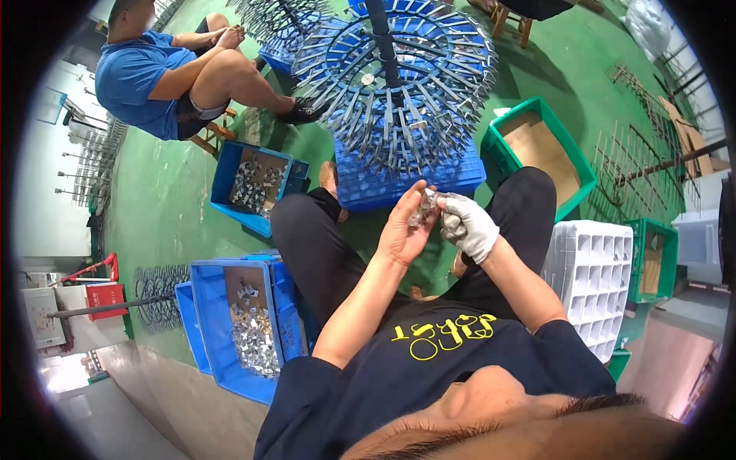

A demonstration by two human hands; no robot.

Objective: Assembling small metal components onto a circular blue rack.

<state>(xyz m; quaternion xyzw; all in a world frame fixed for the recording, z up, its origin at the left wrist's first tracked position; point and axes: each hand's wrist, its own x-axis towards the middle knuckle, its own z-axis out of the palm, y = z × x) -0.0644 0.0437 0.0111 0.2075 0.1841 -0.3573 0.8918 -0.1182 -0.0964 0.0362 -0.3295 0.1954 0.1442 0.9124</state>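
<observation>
Small shiny metal pieces (pixel 423 211) lie in the fingers and palm of my left hand (pixel 402 234), which is bare and cupped around them. My right hand (pixel 473 228) wears a white glove with greyed fingers. Its fingers are curled and meet the left hand at the metal pieces; what exactly they pinch is too small to make out. Just beyond both hands stands a round rack (pixel 389 92) with rings of many metal prongs on a central post. Below the prongs is a blue crate (pixel 414 188).
Blue bins of small metal parts stand at the left (pixel 222 322) and farther ahead (pixel 230 207). On the right are a green crate (pixel 571 165) and a white compartment tray (pixel 590 284). A co-worker in blue (pixel 138 77) sits on a stool at the far left, near another pronged rack (pixel 284 23).
</observation>
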